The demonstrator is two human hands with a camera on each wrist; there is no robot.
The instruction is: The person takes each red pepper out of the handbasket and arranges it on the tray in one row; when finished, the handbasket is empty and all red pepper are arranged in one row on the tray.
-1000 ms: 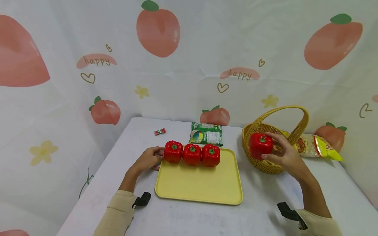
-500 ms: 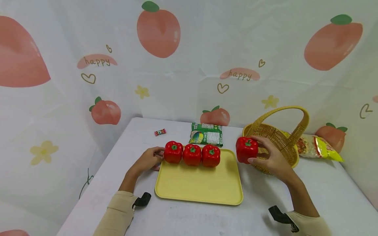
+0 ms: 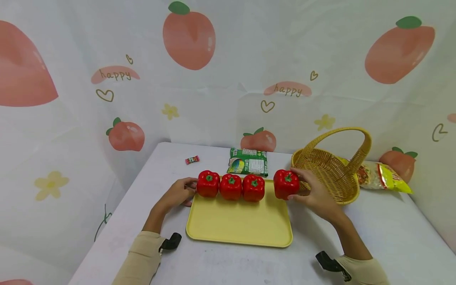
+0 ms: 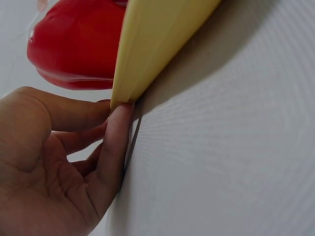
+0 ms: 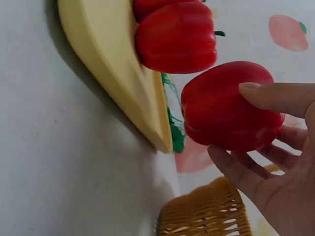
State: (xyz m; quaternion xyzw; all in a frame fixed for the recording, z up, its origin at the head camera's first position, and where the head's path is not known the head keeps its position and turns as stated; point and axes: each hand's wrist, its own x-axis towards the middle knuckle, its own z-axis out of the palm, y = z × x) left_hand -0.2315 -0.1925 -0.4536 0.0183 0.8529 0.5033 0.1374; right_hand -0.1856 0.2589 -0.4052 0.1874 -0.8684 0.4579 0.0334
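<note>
In the head view my right hand (image 3: 313, 196) holds a red bell pepper (image 3: 286, 184) by its sides, over the back right corner of the yellow tray (image 3: 239, 227). The right wrist view shows the thumb on one side of this bell pepper (image 5: 229, 108) and the fingers on the other, apart from the tray. Three more bell peppers stand in a row along the tray's back edge, the middle one (image 3: 230, 187) between its neighbours. My left hand (image 3: 177, 192) pinches the tray's left rim, its thumb and finger meeting at the edge (image 4: 123, 73) in the left wrist view.
A yellow wicker basket (image 3: 331, 174) with a tall handle stands right of the tray, behind my right hand. Behind it lies a yellow food bag (image 3: 384, 177). A green packet (image 3: 248, 162) lies beyond the tray, and a small wrapped candy (image 3: 192, 160) lies at the back left.
My right hand has carried the bell pepper leftward from over the basket to above the tray's right back corner. My left hand has stayed at the tray's rim.
</note>
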